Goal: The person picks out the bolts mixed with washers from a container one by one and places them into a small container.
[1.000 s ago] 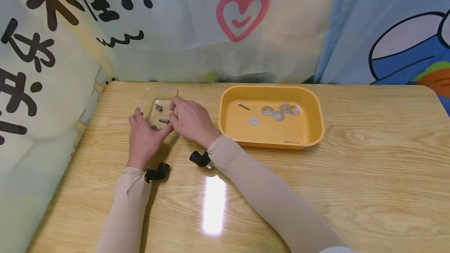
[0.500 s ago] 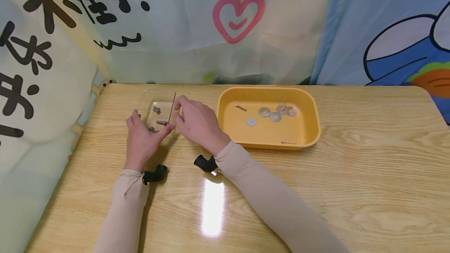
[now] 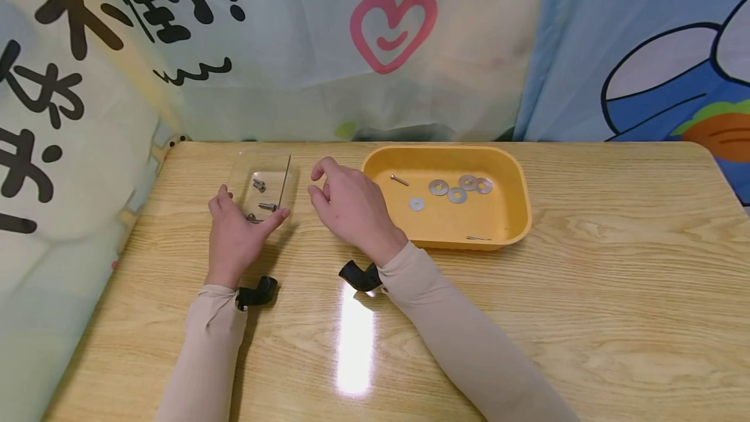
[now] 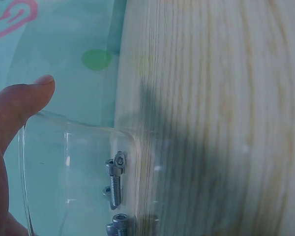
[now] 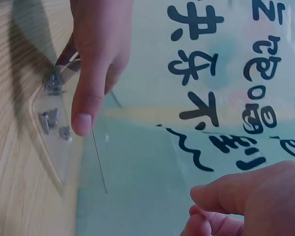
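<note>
In the head view, my left hand (image 3: 237,239) grips the near part of a clear plastic box (image 3: 246,171), its thumb at the right side and its fingers at the left. Several socket-head screws (image 4: 115,184) lie in the box, seen closely in the left wrist view. A thin, dark, needle-like rod (image 3: 284,181) leans at the box's right side, beside my left thumb; its exact kind is unclear. My right hand (image 3: 357,210) hovers between the box and a yellow tray, fingers loosely bent and holding nothing, with thumb and index tip apart.
The yellow tray (image 3: 448,230) stands to the right. Several flat washers (image 3: 457,195), a screw (image 3: 400,180) and a thin metal pin (image 3: 479,238) lie in it. Printed fabric (image 3: 305,96) hangs behind the wooden table (image 3: 586,279).
My right hand has drawn away from the box to the right, its fingers parting. The thin rod now shows fully at the box's right side. My left hand keeps its hold.
</note>
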Demonstrator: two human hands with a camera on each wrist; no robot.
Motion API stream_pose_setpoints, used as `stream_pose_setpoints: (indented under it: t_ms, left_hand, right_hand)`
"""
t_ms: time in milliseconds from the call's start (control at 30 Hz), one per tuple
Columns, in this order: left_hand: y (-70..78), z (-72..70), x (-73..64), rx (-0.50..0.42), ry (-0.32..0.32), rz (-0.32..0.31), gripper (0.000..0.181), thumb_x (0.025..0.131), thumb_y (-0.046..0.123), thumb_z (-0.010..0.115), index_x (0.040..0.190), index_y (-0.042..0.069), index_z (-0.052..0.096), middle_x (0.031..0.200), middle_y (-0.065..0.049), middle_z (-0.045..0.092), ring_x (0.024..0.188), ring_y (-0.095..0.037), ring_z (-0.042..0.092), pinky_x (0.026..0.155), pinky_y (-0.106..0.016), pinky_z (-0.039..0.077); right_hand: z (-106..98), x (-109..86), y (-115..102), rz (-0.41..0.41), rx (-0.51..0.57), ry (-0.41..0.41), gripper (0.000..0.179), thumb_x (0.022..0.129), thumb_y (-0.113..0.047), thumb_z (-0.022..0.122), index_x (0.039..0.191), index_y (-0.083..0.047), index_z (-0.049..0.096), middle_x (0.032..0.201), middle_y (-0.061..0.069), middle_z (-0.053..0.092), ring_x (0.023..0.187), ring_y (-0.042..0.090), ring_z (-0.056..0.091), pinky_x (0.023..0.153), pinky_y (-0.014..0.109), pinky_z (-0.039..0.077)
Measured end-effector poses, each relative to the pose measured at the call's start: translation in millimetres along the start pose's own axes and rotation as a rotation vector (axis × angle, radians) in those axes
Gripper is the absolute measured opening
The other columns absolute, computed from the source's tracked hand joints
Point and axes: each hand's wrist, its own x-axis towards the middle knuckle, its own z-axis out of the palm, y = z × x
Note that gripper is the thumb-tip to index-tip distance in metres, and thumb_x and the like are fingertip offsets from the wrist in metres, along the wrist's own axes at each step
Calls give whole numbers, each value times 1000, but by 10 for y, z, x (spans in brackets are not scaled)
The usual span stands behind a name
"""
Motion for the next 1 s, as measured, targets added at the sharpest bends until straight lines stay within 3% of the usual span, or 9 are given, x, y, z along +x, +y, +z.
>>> stream_pose_setpoints:
  t_ms: [567,1000]
  left_hand:
    - [-13,12,-12,-10,-22,-17,126,80,65,75,158,-4,4,150,-30,26,118,-49,50,102,-58,41]
    - [-18,-1,-7,0,-16,-9,127,79,67,73,158,-4,4,149,-31,27,117,-48,50,101,-58,41]
  right_hand:
    - [-252,-89,175,59,54,87,17,100,-23,61,110,-9,64,75,-1,60,59,18,51,54,32,42]
    - [-334,-67,333,85,56,89,20,101,-24,60,112,-8,63,81,2,62,61,19,52,58,33,42]
